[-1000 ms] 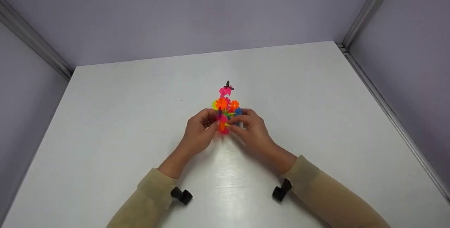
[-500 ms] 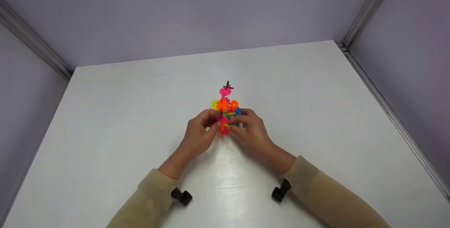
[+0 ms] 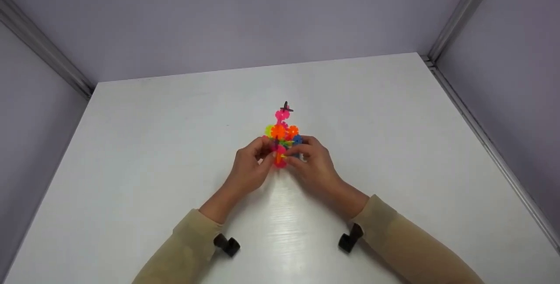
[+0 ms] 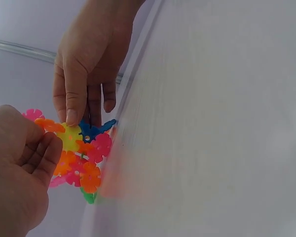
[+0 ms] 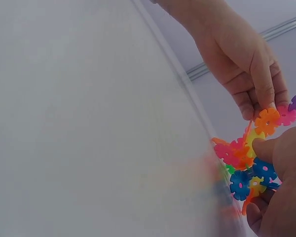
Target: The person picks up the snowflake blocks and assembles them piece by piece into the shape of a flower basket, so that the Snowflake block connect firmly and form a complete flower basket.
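Observation:
A toy built from interlocking snowflake discs (image 3: 278,131) stands on the white table in the head view, pink, orange, yellow, blue and green, with a black disc at its far end. My left hand (image 3: 249,164) is at its left side, thumb and fingers pinching an orange snowflake disc (image 5: 267,121). From the right, my right hand (image 3: 316,163) pinches a yellow snowflake disc (image 5: 254,142), its thumb against the face in the right wrist view. Blue discs (image 5: 240,185) sit close under the right hand. The fingers hide part of the build.
White table (image 3: 153,144) surrounds the build, with grey-purple panels (image 3: 262,21) behind and at both sides. Metal rails (image 3: 463,8) run along the corners. A black strap piece (image 3: 227,245) sits at each sleeve cuff.
Both hands keep their hold on the discs with hardly any movement. The whole head view shifts slightly.

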`<act>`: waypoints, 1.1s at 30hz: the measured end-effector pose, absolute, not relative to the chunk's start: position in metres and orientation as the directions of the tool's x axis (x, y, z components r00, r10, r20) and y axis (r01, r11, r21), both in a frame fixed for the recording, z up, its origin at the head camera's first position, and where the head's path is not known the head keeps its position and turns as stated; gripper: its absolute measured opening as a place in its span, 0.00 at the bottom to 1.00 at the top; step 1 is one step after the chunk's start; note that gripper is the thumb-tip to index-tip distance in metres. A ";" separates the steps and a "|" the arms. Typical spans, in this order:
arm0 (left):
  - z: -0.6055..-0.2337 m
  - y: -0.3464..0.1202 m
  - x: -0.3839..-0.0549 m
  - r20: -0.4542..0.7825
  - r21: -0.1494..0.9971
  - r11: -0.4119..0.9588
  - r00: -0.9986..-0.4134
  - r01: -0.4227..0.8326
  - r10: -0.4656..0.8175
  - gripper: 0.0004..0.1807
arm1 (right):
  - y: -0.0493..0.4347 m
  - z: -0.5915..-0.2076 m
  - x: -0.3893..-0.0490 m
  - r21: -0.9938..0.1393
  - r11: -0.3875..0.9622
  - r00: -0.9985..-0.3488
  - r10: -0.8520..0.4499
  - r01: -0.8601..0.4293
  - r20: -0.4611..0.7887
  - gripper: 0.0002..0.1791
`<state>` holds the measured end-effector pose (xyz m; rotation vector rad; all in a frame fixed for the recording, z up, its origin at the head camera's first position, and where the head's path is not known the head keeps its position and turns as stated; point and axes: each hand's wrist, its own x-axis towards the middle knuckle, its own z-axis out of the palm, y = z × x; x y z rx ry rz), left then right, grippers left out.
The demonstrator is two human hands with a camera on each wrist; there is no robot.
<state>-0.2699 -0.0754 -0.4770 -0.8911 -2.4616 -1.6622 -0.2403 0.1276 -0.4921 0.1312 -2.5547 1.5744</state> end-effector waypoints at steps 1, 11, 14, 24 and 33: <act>-0.477 -0.075 -0.270 0.334 0.843 0.261 -0.837 0.471 0.433 0.06 | 0.128 -0.492 -0.240 -0.883 0.448 -0.987 -0.001 -0.144 0.161 0.02; -0.477 -0.078 -0.270 0.324 0.861 0.217 -0.825 0.460 0.462 0.10 | 0.126 -0.494 -0.243 -0.870 0.457 -0.979 -0.014 -0.185 0.202 0.03; -0.476 -0.078 -0.271 0.315 0.854 0.232 -0.819 0.465 0.480 0.11 | 0.126 -0.493 -0.243 -0.869 0.460 -0.980 -0.009 -0.181 0.199 0.04; -0.471 -0.082 -0.267 0.251 0.885 0.261 -0.868 0.386 0.429 0.12 | 0.127 -0.492 -0.244 -0.871 0.460 -0.982 -0.010 -0.170 0.186 0.03; -0.467 -0.077 -0.263 0.202 0.913 0.251 -0.890 0.323 0.408 0.11 | 0.130 -0.492 -0.244 -0.873 0.449 -0.979 -0.019 -0.190 0.203 0.02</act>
